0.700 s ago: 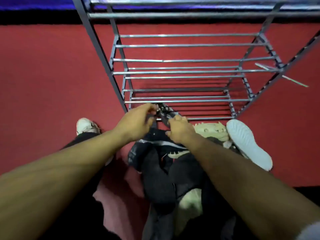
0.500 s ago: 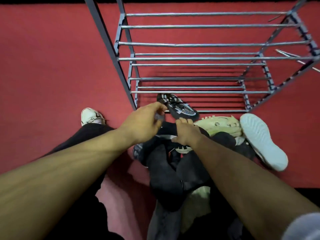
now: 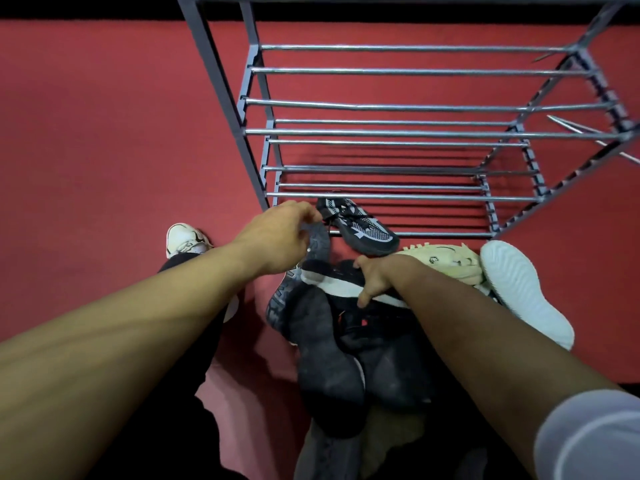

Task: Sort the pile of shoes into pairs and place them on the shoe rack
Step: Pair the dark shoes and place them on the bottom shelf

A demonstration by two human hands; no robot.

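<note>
The pile of shoes [image 3: 349, 341] is lying on the red floor [image 3: 104, 133] right in front of the shoe rack [image 3: 398, 133], whose bars are carrying nothing that shows. One black-and-white patterned sneaker [image 3: 360, 225] is sitting apart at the rack's front edge, partly over the lowest front bar.

The left hand [image 3: 277, 237] is curling its grip round the end of a dark grey-soled shoe [image 3: 317, 244] and seems to be lifting it off the heap. The right hand [image 3: 375, 278] is gripping a black shoe with a white sole edge [image 3: 339, 285] on top of the pile.

The risk, as I judge it, is mismatching: several dark shoes are overlapping sole-up, so the two now in hand may not be a pair. Pulling one free may also be tumbling its neighbours, or knocking the patterned sneaker off the bar.

The forearms are hiding much of the pile, the uppers of the dark shoes are turned away, and the cream shoe [image 3: 446, 259] and white-soled shoe [image 3: 523, 292] are only partly showing.
</note>
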